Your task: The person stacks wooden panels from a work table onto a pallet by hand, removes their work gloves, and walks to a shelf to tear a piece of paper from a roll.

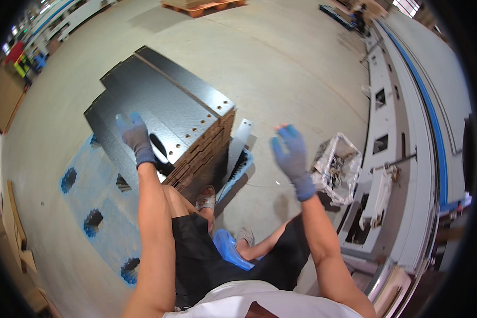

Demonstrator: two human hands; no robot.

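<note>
My left hand [137, 140], in a grey-blue glove, is over a tall stack of dark grey panels [159, 100], its fingers stretched out and holding nothing. Whether it touches the top panel I cannot tell. Brass-coloured holes line the panels' near right edge, and the brown cut sides show below. Beside the left wrist is a black and white patch [160, 149] that I cannot make out. My right hand [291, 159], gloved the same way, hangs in the air right of the stack, fingers apart, with nothing in it. A lined bin [346, 164] stands close to it.
Beneath the stack lies a worn blue pallet [103, 196] with large holes. A narrow grey strip [239, 140] leans by the stack's right side. Blue plastic [229, 249] lies by my feet. A long machine [381, 138] runs along the right. People stand far off.
</note>
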